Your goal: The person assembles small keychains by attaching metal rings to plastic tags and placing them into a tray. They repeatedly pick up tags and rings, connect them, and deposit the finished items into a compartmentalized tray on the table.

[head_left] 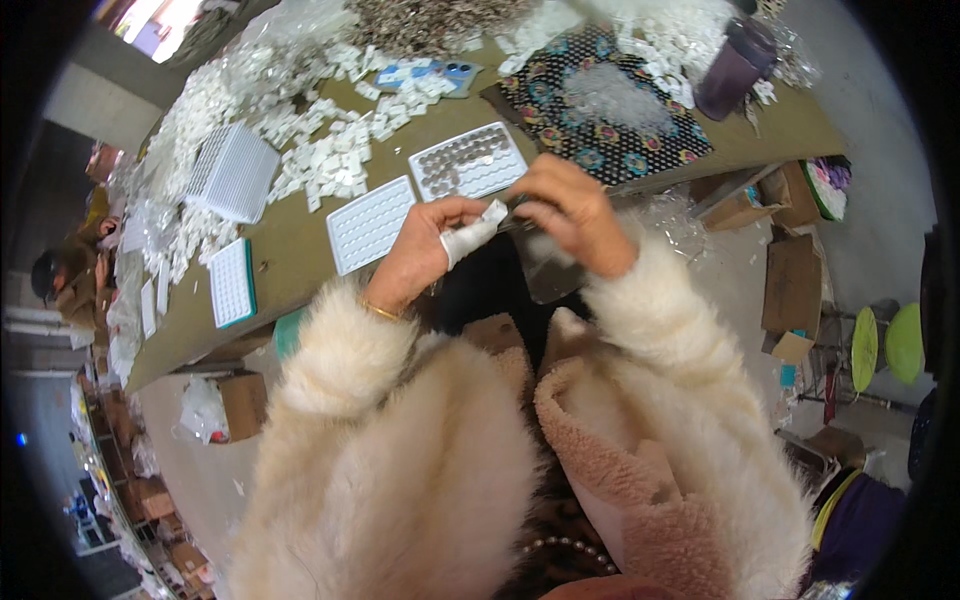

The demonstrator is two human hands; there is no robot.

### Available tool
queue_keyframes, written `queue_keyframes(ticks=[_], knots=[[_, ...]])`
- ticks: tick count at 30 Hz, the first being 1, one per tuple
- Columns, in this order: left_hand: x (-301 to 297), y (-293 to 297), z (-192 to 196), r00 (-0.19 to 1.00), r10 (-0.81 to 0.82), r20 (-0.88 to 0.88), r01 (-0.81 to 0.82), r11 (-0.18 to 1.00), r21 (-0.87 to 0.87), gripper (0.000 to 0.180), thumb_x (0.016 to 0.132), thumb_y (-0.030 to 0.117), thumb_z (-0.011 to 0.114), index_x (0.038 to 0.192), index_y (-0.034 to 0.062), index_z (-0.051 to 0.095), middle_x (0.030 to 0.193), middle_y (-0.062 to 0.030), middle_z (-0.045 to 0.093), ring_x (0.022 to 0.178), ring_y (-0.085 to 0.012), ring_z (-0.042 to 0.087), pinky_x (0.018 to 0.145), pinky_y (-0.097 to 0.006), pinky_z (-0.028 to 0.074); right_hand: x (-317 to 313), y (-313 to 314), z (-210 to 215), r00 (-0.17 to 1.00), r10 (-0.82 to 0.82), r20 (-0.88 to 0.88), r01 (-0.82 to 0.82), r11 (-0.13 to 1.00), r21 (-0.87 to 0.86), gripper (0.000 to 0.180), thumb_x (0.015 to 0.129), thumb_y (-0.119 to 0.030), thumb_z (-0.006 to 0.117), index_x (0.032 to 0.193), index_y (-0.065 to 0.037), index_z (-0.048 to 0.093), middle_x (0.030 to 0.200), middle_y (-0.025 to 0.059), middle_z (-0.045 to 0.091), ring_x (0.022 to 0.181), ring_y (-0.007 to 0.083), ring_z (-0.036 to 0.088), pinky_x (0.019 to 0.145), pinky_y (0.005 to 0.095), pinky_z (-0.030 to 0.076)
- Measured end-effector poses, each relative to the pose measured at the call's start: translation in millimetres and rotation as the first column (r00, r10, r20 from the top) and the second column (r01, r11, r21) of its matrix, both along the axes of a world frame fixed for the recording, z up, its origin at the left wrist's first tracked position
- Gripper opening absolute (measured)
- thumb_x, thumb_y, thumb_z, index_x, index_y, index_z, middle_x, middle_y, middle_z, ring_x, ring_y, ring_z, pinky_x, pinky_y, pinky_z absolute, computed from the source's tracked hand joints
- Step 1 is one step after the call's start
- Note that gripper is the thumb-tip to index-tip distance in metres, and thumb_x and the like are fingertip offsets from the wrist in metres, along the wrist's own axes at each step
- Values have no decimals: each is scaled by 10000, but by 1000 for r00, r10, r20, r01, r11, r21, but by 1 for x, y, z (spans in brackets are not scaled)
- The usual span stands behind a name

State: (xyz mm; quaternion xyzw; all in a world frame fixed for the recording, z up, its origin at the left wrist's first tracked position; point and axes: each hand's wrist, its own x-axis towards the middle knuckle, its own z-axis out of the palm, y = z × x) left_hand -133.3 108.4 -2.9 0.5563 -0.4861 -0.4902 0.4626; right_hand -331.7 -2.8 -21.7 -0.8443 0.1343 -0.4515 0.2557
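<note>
Both my hands meet in front of my chest, just off the table's near edge. My left hand [412,255] is closed in a pinch, and a white wrapping [468,240] covers its thumb. What its fingertips hold is too small to make out. Close by on the right, my right hand [578,218] has its fingers curled together, slightly blurred, and anything in them is hidden. Just beyond lies a white ridged tray [465,180] with many small round metallic pieces in its rows. Beside my left hand rests a white slotted tray [365,225] with bare rows.
Small white cards [325,150] lie heaped across the table [290,245]. A stack of white trays [235,172] and a teal-edged tray [230,285] stand left. A patterned cloth [560,130] bears clear plastic bits, near a dark purple bottle [735,70]. Cardboard boxes [793,285] stand right.
</note>
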Motion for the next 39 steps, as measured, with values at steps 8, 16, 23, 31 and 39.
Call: queue_keyframes(ticks=[8,16,23,31,39], knots=[[-3,-1,5,922,17,-386,31,993,118,236,900,140,735,1106,29,704,863,12,709,573,27,469,464,-154,297,0,15,17,998,-60,-4,58,978,-202,215,752,-15,740,941,-84,664,859,61,599,811,274,610,691,365,467],[-30,-2,-5,945,228,-234,-257,961,-99,274,910,126,725,1162,26,687,948,18,703,675,1,541,530,-163,385,11,30,8,975,20,222,-84,955,283,293,780,64,720,1055,-35,700,848,48,590,724,152,547,641,258,441],[-18,2,6,997,-31,64,42,982,-184,220,962,172,648,1099,7,696,915,8,691,720,-14,542,565,-198,398,-6,23,14,888,66,456,-396,616,681,247,821,18,766,1054,6,687,906,-11,640,810,39,570,701,190,471],[-24,4,8,980,111,-165,-114,993,-8,192,942,201,689,1028,30,701,814,0,676,650,-22,534,557,-176,383,-6,25,23,947,191,257,-312,728,610,157,859,27,698,1013,11,717,922,4,662,813,57,593,703,207,484],[-17,4,16,997,22,-77,-24,1000,-15,199,924,182,708,1043,24,706,793,-1,676,620,-14,522,540,-173,369,-9,25,21,925,190,328,-377,547,747,149,889,30,673,1032,23,715,869,23,688,740,62,605,657,205,496]])
